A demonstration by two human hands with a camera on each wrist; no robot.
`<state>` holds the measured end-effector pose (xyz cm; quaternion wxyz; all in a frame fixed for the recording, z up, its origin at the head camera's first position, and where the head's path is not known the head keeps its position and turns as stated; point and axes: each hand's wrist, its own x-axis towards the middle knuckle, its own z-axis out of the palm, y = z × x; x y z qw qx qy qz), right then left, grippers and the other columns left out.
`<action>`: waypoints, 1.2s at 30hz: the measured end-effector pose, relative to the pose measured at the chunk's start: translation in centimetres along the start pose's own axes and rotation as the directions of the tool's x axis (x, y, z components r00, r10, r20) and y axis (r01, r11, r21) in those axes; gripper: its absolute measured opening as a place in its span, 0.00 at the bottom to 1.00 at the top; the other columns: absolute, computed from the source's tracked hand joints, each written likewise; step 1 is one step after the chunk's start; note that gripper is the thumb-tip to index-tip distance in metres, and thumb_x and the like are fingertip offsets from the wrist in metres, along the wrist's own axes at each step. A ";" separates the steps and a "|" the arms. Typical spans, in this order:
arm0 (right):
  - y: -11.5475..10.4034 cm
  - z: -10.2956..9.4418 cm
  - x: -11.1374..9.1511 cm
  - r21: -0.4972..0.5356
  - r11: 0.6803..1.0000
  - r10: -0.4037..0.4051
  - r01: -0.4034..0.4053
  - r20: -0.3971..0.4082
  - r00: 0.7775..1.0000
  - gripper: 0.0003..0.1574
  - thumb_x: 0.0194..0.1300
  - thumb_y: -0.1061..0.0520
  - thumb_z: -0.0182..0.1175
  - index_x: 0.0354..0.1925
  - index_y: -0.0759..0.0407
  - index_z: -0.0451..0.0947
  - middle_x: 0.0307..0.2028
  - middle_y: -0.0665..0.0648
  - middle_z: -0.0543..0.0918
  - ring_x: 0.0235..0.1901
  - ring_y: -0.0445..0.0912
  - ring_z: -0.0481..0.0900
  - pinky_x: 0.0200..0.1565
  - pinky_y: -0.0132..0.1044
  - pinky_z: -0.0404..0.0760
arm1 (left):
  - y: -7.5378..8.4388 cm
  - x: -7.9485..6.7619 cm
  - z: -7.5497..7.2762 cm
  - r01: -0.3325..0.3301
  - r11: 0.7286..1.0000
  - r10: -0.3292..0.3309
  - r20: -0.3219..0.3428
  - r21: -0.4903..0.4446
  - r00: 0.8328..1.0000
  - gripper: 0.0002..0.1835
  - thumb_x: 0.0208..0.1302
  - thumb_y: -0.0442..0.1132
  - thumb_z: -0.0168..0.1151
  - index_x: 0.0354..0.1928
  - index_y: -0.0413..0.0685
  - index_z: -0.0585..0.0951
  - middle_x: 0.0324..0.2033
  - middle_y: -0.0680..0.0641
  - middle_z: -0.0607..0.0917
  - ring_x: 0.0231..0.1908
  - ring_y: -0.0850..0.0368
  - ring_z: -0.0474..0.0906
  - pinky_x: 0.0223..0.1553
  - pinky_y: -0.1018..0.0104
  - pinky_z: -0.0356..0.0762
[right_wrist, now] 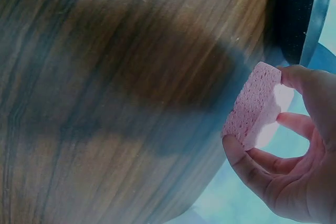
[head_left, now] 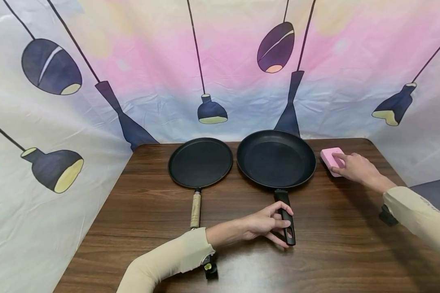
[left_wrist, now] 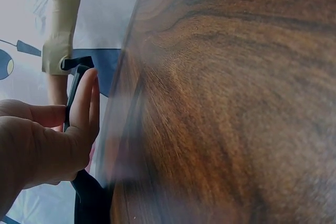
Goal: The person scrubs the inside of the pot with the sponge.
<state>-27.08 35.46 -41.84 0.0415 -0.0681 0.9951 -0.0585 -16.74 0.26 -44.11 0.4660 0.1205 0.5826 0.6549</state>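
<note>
My left hand (head_left: 265, 223) grips the black handle (head_left: 283, 199) of a deep frying pan (head_left: 276, 158), thumb and fingers on either side of it. The left wrist view shows the same handle (left_wrist: 75, 95) pinched between thumb and fingertips. At the right, my right hand (head_left: 359, 169) holds a pink sponge (head_left: 331, 159) by its edges. The right wrist view has the porous side of the sponge (right_wrist: 252, 95) toward the camera, thumb at one end and fingers at the other. Left of the frying pan lies a flat round griddle pan (head_left: 200, 162) with a wooden handle (head_left: 195, 209).
Both pans lie near the back edge of a brown wooden table (head_left: 337, 260). Behind it hangs a cloth backdrop (head_left: 161, 61) printed with lamps. My left forearm (head_left: 176, 254) passes close to the end of the griddle pan's wooden handle.
</note>
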 end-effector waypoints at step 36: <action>1.5 -0.1 -0.3 0.182 0.983 0.015 -0.023 0.043 0.999 0.58 0.73 0.37 0.59 0.75 0.78 0.46 0.66 0.88 0.60 0.64 0.82 0.64 0.61 0.76 0.70 | 3.1 -3.5 -5.8 0.017 0.998 -0.012 -0.072 0.060 0.997 0.39 0.81 0.43 0.51 0.83 0.67 0.42 0.75 0.33 0.64 0.73 0.33 0.64 0.77 0.40 0.61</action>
